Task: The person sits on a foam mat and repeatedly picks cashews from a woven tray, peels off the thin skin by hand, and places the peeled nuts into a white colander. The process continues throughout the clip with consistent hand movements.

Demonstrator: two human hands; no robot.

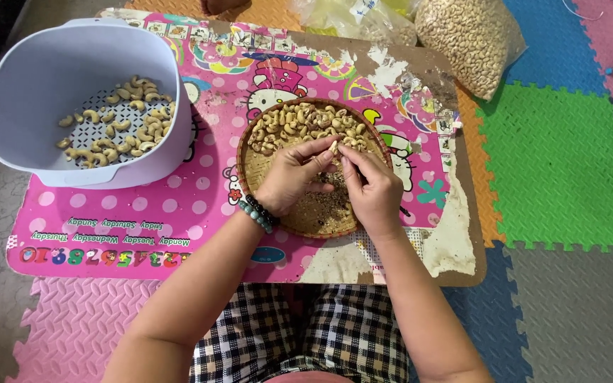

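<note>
A round woven basket tray (246, 167) lies on a pink low table (179, 213), with a heap of cashew nuts (299, 124) at its far side and brown skin flakes near me. Both hands meet over the tray. My left hand (294, 177), a green bead bracelet on its wrist, and my right hand (372, 190) pinch one pale cashew nut (334, 146) between their fingertips. A lilac plastic basket (37, 78) at the left holds several peeled cashews (118, 120).
A clear bag of cashews (470, 39) and a yellowish plastic bag (349, 18) lie beyond the table's far edge. Coloured foam floor mats (562, 163) surround the table. The table's pink covering is torn at the right side. My checked-cloth lap is below.
</note>
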